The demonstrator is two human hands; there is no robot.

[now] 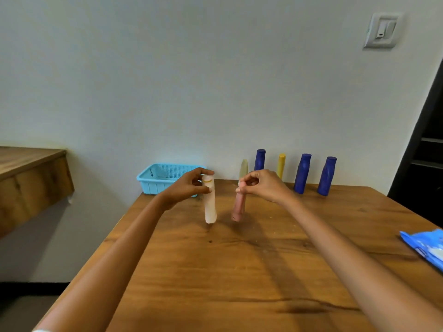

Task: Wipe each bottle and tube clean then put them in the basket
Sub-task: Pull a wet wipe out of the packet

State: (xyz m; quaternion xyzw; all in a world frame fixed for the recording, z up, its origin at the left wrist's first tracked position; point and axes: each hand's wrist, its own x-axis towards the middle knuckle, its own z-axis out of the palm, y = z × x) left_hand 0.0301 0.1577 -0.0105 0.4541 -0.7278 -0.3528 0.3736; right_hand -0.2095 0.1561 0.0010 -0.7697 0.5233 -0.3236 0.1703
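Near the middle of the frame, the left hand [191, 185] grips a pale cream tube [210, 204] by its top end, with the fingers closed around it. The right hand [260, 185] pinches the top of a pink tube [239, 207] in the same way. Both tubes hang with the long axis almost vertical. The lower ends point down to the wooden table [239, 271] and seem to be just above it or touching it; I cannot tell which.

I judge that this is the picking-up step, before any wiping. The blue basket [158, 179], left of centre at the back edge of the table, looks empty from here. No cloth is in the hands. The blue packet [426, 248] at the right edge of the frame may hold wipes, so the next move probably calls for freeing one hand to take a wipe.

Behind the hands, three blue bottles [302, 173], a yellow tube [281, 165] and a pale greenish tube [243, 169] stand upright along the wall.
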